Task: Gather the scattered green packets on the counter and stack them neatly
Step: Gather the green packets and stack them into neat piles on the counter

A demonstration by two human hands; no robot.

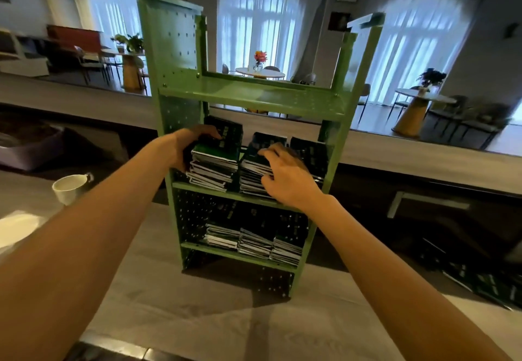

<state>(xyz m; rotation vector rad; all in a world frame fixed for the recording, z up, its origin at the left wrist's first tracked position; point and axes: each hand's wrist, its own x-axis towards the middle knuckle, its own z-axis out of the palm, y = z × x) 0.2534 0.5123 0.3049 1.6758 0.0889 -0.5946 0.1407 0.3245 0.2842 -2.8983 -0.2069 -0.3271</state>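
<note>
A green metal rack (pixel 254 100) stands on the counter. Its middle shelf holds stacks of dark green packets. My left hand (pixel 189 145) curls round the left side of the left stack (pixel 214 165), with the thumb on top. My right hand (pixel 285 174) lies over the front of the middle stack (pixel 254 162), its fingers bent onto the packets' edges. More packets stand upright behind the stacks. Three lower stacks (pixel 254 242) sit on the shelf below.
A white cup (pixel 70 188) stands on the counter at the left. Several loose green packets (pixel 485 284) lie on the dark surface at the far right. A purple tray (pixel 25 145) sits at the left behind the counter.
</note>
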